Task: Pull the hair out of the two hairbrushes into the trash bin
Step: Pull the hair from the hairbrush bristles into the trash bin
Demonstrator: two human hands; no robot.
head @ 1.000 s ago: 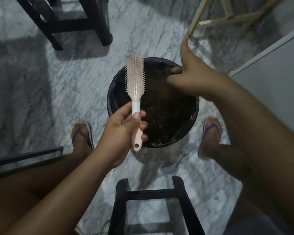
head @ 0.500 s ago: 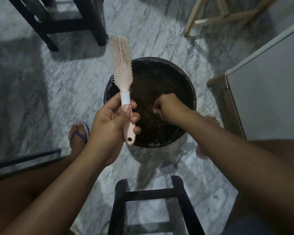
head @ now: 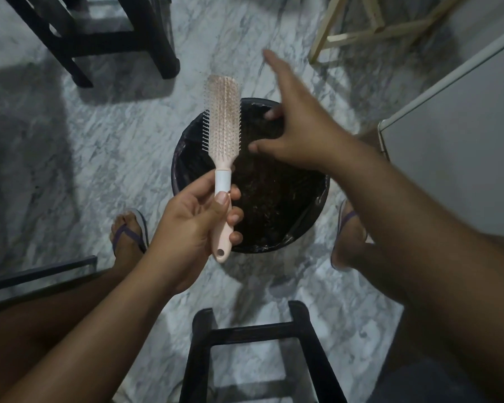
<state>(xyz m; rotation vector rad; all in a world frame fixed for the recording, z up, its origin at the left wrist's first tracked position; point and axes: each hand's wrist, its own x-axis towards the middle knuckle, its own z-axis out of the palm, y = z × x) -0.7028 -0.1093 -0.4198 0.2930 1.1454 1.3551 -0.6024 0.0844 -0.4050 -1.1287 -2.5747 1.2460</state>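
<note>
My left hand [head: 192, 228] grips the handle of a pale pink hairbrush [head: 223, 123], held upright with its bristles facing me, over the left rim of the bin. The black, bag-lined trash bin [head: 317, 199] stands on the floor between my feet, with dark hair and debris inside. My right hand [head: 300, 126] hovers above the bin to the right of the brush head, fingers spread, holding nothing that I can see. Only one hairbrush is in view.
Marble floor all round. A black stool [head: 253, 353] stands close in front of me, another black stool [head: 99, 39] at the upper left, a pale wooden frame [head: 370, 33] at the upper right, a white cabinet [head: 454, 135] on the right. My feet wear sandals beside the bin.
My right hand has come up out of the bin and spread its fingers beside the brush head. The brush has shifted right, back over the bin's rim.
</note>
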